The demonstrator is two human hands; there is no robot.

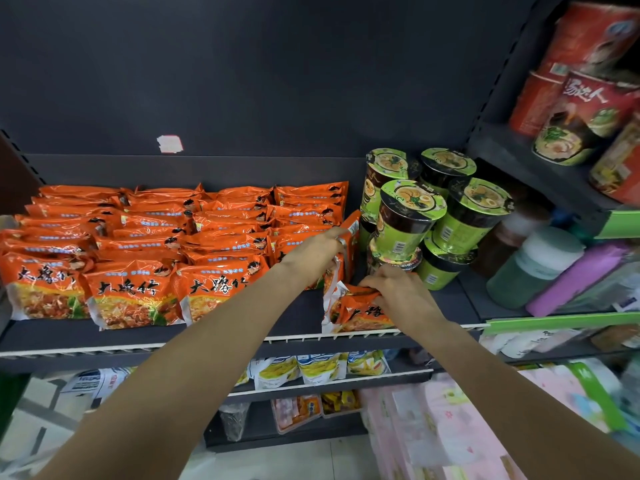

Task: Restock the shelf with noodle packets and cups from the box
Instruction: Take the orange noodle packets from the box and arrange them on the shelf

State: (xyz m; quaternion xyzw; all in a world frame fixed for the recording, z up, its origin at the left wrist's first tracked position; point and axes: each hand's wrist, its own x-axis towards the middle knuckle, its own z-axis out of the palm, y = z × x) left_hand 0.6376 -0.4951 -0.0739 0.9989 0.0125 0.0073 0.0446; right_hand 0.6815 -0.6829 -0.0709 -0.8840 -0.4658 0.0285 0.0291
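Observation:
Rows of orange noodle packets fill the left and middle of the dark shelf. My left hand grips an upright orange packet at the right end of the rows. My right hand grips the top edge of another orange packet that lies near the shelf's front edge. Green noodle cups are stacked in two layers just right of both hands. The box is out of view.
Red and green noodle cups stand on a higher shelf at the right. A green bottle and a purple one lie right of the green cups. Lower shelves hold yellow packets. Pink packages sit at the bottom right.

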